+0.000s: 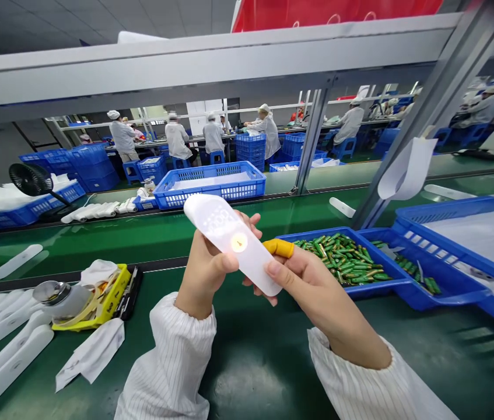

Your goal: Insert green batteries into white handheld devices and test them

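Note:
Both my hands hold up a long white plastic device above the green table. A round button on it glows orange and faint digits show on its upper part. My left hand grips its left side with the thumb at the lit button. My right hand holds its lower end; the index finger wears a yellow finger cot.
A blue tray of green batteries lies right of my hands, with bigger blue crates beyond. At left are several white devices, a yellow tray with a metal dispenser, and cloths. Other workers sit at far benches.

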`<action>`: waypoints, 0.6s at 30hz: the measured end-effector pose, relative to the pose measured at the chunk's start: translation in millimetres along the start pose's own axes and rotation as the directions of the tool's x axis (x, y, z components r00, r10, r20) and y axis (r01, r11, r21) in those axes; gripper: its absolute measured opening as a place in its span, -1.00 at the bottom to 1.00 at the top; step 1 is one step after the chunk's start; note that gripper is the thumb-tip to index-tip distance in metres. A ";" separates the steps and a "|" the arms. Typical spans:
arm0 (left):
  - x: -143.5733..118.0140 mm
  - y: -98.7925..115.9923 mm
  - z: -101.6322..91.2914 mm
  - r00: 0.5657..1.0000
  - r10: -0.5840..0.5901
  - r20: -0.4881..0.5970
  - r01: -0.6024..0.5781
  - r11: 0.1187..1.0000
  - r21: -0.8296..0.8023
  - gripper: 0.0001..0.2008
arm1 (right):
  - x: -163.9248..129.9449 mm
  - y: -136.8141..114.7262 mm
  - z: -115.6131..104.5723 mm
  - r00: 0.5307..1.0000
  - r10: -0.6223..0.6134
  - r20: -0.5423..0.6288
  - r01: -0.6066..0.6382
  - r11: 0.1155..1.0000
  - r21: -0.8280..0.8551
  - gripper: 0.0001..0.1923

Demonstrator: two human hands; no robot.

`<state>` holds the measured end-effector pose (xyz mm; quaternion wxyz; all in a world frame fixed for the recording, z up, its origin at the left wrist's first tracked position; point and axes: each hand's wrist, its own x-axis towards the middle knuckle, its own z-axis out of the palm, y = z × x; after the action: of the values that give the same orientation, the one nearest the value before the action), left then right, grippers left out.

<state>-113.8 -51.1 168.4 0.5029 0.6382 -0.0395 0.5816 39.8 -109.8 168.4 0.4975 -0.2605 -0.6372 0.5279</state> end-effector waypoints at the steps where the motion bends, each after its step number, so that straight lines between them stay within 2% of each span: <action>1: 0.1 -0.5 -0.6 1.000 0.009 0.007 -0.009 1.000 0.001 -0.62 | -0.6 0.2 0.1 1.000 0.006 0.013 -0.006 1.000 -0.011 -0.63; 4: 0.5 -3.5 -1.3 0.999 -0.007 0.031 0.008 0.999 -0.046 -0.58 | -3.4 2.8 0.3 1.000 -0.019 -0.005 0.019 0.996 -0.091 -0.63; 7: 1.4 -9.2 -1.4 0.998 -0.045 0.046 0.050 0.991 -0.126 -0.51 | -6.2 7.6 2.1 0.983 -0.156 -0.100 0.122 0.951 -0.284 -0.61; 10: 2.2 -15.4 -2.0 0.997 -0.044 0.064 0.054 0.982 -0.179 -0.53 | -7.8 11.3 5.1 0.951 -0.276 -0.136 0.193 0.880 -0.435 -0.58; 14: 3.0 -19.1 -3.1 0.992 0.010 0.128 0.014 0.982 -0.187 -0.56 | -7.1 11.2 7.1 0.938 -0.338 -0.082 0.270 0.856 -0.442 -0.60; 16: 3.3 -18.8 -2.5 0.993 0.016 0.120 0.002 0.989 -0.150 -0.54 | -5.4 11.3 7.0 0.935 -0.352 -0.041 0.299 0.845 -0.444 -0.63; 18: 3.2 -18.0 -0.7 0.997 0.000 0.080 0.008 0.996 -0.093 -0.52 | -3.1 13.3 7.0 0.931 -0.361 -0.056 0.299 0.841 -0.450 -0.62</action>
<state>-101.8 -40.0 160.0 0.5313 0.6368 -0.0852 0.5523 32.0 -111.3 155.3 0.5531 -0.2868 -0.7379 0.2595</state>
